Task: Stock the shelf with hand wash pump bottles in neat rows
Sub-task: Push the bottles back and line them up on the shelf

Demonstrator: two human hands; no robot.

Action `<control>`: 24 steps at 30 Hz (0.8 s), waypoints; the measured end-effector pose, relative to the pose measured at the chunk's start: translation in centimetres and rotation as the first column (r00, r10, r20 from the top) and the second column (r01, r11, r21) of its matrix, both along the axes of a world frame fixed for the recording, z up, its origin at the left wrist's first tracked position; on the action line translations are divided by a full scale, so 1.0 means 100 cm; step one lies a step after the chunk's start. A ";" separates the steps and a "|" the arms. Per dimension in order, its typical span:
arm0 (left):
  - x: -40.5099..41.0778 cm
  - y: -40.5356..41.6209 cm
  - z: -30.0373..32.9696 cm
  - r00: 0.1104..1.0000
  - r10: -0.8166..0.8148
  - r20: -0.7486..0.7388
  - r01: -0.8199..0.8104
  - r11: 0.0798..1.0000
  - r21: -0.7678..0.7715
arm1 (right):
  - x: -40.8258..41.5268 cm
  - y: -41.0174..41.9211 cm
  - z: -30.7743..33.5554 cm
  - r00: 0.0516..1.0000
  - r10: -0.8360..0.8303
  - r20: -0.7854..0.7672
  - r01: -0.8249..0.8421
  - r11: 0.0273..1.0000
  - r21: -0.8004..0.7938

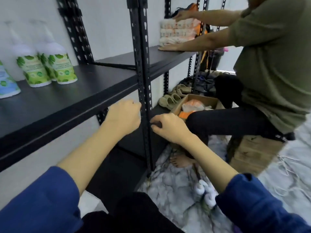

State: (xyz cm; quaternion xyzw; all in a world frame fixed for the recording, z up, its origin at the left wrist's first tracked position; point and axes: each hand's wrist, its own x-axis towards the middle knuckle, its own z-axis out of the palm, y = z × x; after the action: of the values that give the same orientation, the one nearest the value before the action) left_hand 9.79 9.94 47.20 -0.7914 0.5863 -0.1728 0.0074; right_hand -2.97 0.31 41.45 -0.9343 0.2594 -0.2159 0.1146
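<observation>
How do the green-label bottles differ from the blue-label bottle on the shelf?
The green-label bottles stand further back and nearer the upright post; the blue-label bottle sits nearer the front edge, cut off by the frame's left side. Labels differ in colour. All stand upright on the same black shelf.

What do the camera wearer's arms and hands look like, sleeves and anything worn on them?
Both arms wear dark blue sleeves pushed up, leaving the forearms bare. The left hand and right hand are bare: no gloves, and no rings, watch or bracelets that show.

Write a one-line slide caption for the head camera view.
Both empty hands, left and right, meet at the black shelf upright, green-labelled pump bottles already shelved.
</observation>
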 end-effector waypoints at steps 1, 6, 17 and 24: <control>-0.009 -0.007 -0.014 0.999 -0.038 0.005 0.037 0.998 0.040 | -0.015 -0.001 -0.010 0.999 -0.046 -0.025 0.046 0.999 0.013; -0.051 -0.044 -0.080 0.965 -0.241 -0.102 0.255 0.953 0.162 | -0.089 -0.007 -0.069 0.950 -0.283 -0.134 0.297 0.949 0.103; -0.077 -0.122 -0.219 0.838 -0.248 -0.486 0.487 0.743 0.460 | -0.195 0.012 -0.248 0.660 -0.674 -0.331 0.732 0.479 0.485; -0.086 -0.165 -0.343 0.807 -0.077 -0.585 0.516 0.573 0.636 | -0.186 0.011 -0.349 0.543 -0.720 -0.433 0.699 0.102 0.707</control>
State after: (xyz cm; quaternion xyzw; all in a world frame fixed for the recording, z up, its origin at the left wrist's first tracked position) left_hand 1.17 -6.55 12.92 -0.6106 0.7118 0.3060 0.1641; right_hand -21.62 1.36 6.56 -0.5133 0.7393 -0.1034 0.4233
